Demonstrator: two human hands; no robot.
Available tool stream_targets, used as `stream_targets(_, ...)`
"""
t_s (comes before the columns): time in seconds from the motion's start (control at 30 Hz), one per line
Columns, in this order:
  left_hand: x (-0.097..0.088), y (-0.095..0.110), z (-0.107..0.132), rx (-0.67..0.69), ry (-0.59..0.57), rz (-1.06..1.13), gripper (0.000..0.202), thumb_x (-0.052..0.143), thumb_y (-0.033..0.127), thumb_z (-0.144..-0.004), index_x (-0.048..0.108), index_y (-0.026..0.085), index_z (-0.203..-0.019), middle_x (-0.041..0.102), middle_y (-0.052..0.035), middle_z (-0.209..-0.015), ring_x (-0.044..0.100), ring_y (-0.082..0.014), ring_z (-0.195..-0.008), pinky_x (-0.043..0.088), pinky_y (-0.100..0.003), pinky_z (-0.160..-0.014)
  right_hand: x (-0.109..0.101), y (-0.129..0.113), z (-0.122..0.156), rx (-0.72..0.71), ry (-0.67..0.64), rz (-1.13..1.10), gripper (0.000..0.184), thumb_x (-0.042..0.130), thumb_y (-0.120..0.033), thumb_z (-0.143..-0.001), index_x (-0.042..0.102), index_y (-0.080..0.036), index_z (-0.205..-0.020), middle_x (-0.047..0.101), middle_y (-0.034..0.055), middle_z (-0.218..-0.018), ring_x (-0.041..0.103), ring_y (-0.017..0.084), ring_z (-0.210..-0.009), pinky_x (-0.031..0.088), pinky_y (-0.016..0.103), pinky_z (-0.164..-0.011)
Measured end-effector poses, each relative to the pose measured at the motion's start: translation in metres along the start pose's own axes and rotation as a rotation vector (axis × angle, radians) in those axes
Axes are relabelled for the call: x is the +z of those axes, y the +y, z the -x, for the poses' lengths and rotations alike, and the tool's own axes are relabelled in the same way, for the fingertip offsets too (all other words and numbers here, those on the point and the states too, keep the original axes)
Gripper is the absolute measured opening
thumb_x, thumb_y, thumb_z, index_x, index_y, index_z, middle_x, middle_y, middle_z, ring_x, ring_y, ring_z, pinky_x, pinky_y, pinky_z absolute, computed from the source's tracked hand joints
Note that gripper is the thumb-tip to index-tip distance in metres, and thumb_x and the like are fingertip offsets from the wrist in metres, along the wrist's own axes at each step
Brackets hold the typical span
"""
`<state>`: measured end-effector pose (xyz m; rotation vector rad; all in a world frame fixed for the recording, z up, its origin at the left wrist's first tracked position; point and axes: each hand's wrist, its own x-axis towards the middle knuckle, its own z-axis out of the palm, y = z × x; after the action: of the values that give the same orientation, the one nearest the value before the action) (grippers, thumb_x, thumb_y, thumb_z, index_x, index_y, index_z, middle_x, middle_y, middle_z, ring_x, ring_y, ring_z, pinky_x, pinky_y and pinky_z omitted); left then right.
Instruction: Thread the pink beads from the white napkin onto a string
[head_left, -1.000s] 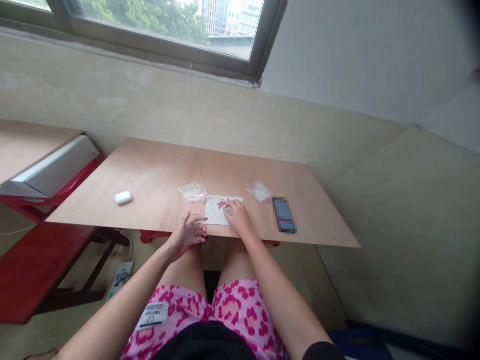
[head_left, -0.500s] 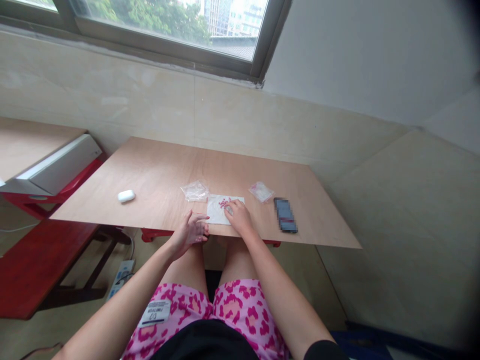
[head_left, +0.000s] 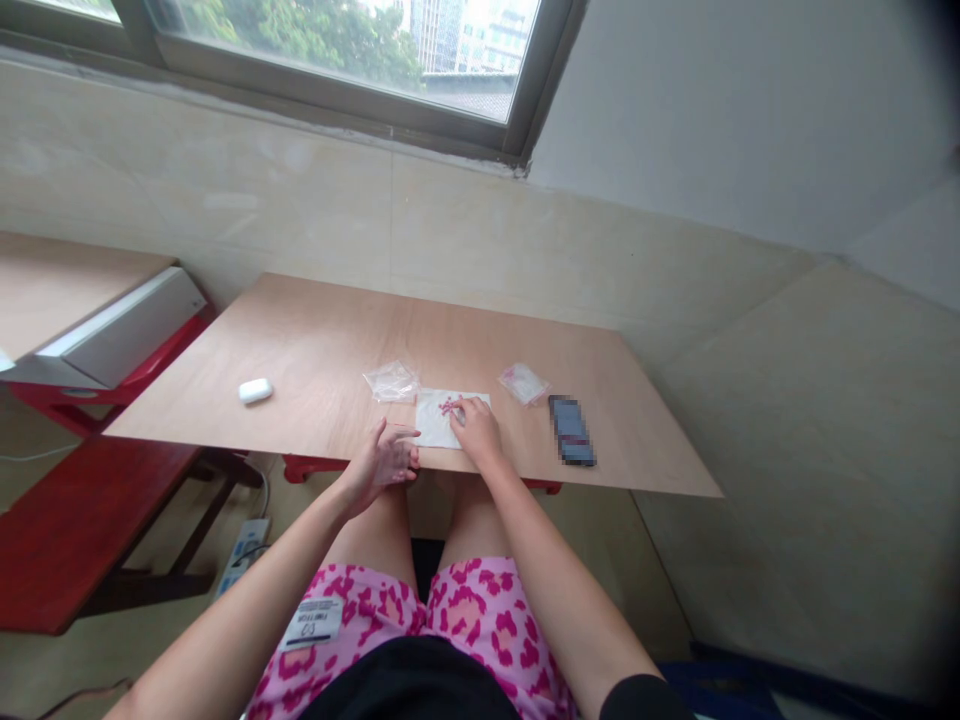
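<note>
Plywood worktop [head_left: 322, 340], seen from head height, set against a tiled wall below a window [head_left: 337, 60]. A second wooden table with a red frame [head_left: 75, 310] stands well left of the fingers.

Left hand [head_left: 379, 462]: raised at the worktop's near edge, fingers wide apart, holding nothing visible, tips pointing toward the paper and just short of its left side.

Right hand [head_left: 476, 432]: fingers drawn narrow, tips down on a white paper sheet [head_left: 435, 425]. Whether they pinch anything cannot be told.

Small pink beads [head_left: 450, 406] lie in a loose cluster on the paper, touching or just ahead of the right fingertips; their exact count is too small to tell.

Beyond the left fingers, touching the paper's far corner, lies a clear plastic bag [head_left: 390, 381]. Beyond and right of the right fingers lies a second clear bag [head_left: 523, 384] with pink contents. Right of those fingers lies a smartphone [head_left: 571, 430], its face blurred. Well left of the left fingers lies a white earbud case [head_left: 255, 391].
</note>
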<state>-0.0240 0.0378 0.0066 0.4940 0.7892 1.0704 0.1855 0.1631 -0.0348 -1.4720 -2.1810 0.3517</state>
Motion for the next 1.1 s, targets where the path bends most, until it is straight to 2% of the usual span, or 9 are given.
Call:
stream_targets(0.33, 0.003, 0.002, 0.002, -0.001, -0.011, -0.004, 0.064, 0.046, 0.074, -0.096, 0.066, 0.017, -0.115, 0.065, -0.0065, -0.082, 0.063, -0.0212, -0.074, 0.046, -0.029, -0.066, -0.001, -0.004, 0.002, 0.010, 0.020, -0.038, 0.013, 0.061, -0.020, -0.093, 0.074, -0.021, -0.094, 0.069, 0.0105, -0.105, 0.064, 0.024, -0.103, 0.049, 0.034, -0.097)
stream_targets(0.47, 0.002, 0.001, 0.003, -0.027, -0.041, -0.033, 0.064, 0.045, 0.075, -0.096, 0.066, 0.018, -0.117, 0.065, -0.0066, -0.084, 0.063, -0.0216, -0.076, 0.045, -0.030, -0.070, -0.009, -0.011, 0.000, 0.084, 0.056, -0.281, 0.010, 0.063, -0.020, -0.088, 0.073, -0.021, -0.089, 0.071, 0.0092, -0.103, 0.065, 0.024, -0.099, 0.050, 0.036, -0.096)
stream_targets(0.57, 0.002, 0.000, 0.003, -0.055, -0.067, -0.083, 0.063, 0.043, 0.074, -0.098, 0.066, 0.019, -0.118, 0.066, -0.0066, -0.088, 0.062, -0.0201, -0.076, 0.040, -0.028, -0.067, -0.017, -0.025, -0.001, 0.116, 0.055, -0.461, 0.014, 0.060, -0.029, -0.092, 0.071, -0.020, -0.089, 0.074, 0.0069, -0.097, 0.067, 0.021, -0.087, 0.054, 0.033, -0.086)
stream_targets(0.63, 0.003, -0.001, 0.004, -0.056, -0.074, -0.107, 0.060, 0.043, 0.072, -0.099, 0.067, 0.020, -0.117, 0.066, -0.0062, -0.089, 0.060, -0.0192, -0.076, 0.038, -0.027, -0.068, -0.024, -0.038, 0.000, 0.072, -0.034, -0.557, 0.018, 0.059, -0.033, -0.094, 0.070, -0.019, -0.093, 0.074, 0.0048, -0.092, 0.068, 0.019, -0.083, 0.054, 0.030, -0.078)
stream_targets(0.7, 0.005, -0.002, 0.005, -0.048, -0.093, -0.114, 0.057, 0.043, 0.069, -0.100, 0.068, 0.020, -0.116, 0.065, -0.0058, -0.090, 0.060, -0.0193, -0.078, 0.039, -0.028, -0.071, -0.032, -0.051, 0.004, -0.009, -0.188, -0.676, 0.019, 0.061, -0.035, -0.094, 0.071, -0.019, -0.096, 0.074, 0.0034, -0.091, 0.068, 0.018, -0.081, 0.054, 0.028, -0.073)
stream_targets(0.8, 0.008, -0.003, 0.007, -0.052, -0.143, -0.121, 0.055, 0.046, 0.067, -0.100, 0.070, 0.019, -0.108, 0.064, -0.0065, -0.089, 0.058, -0.0205, -0.079, 0.041, -0.031, -0.077, -0.045, -0.068, 0.012, -0.132, -0.370, -0.723, 0.016, 0.066, -0.034, -0.091, 0.074, -0.020, -0.094, 0.073, 0.0029, -0.092, 0.068, 0.017, -0.083, 0.052, 0.026, -0.071)
stream_targets(0.9, 0.009, -0.004, 0.007, -0.054, -0.164, -0.118, 0.052, 0.047, 0.066, -0.101, 0.070, 0.020, -0.107, 0.063, -0.0064, -0.088, 0.057, -0.0210, -0.078, 0.042, -0.033, -0.079, -0.052, -0.077, 0.017, -0.178, -0.444, -0.687, 0.017, 0.066, -0.033, -0.092, 0.077, -0.020, -0.094, 0.075, 0.0033, -0.095, 0.069, 0.017, -0.087, 0.052, 0.025, -0.073)
stream_targets(1.0, 0.006, -0.005, 0.006, -0.063, -0.155, -0.104, 0.052, 0.047, 0.066, -0.100, 0.070, 0.020, -0.107, 0.063, -0.0059, -0.088, 0.056, -0.0202, -0.076, 0.042, -0.033, -0.078, -0.051, -0.075, 0.015, -0.200, -0.498, -0.704, 0.020, 0.062, -0.031, -0.095, 0.079, -0.022, -0.098, 0.077, 0.0035, -0.100, 0.070, 0.018, -0.092, 0.052, 0.026, -0.076)
stream_targets(1.1, 0.004, -0.005, 0.006, -0.069, -0.129, -0.093, 0.053, 0.048, 0.066, -0.100, 0.071, 0.019, -0.110, 0.063, -0.0053, -0.090, 0.058, -0.0194, -0.076, 0.042, -0.031, -0.077, -0.042, -0.059, 0.009, -0.164, -0.433, -0.716, 0.021, 0.060, -0.031, -0.096, 0.078, -0.021, -0.100, 0.077, 0.0032, -0.100, 0.070, 0.018, -0.092, 0.053, 0.027, -0.080)
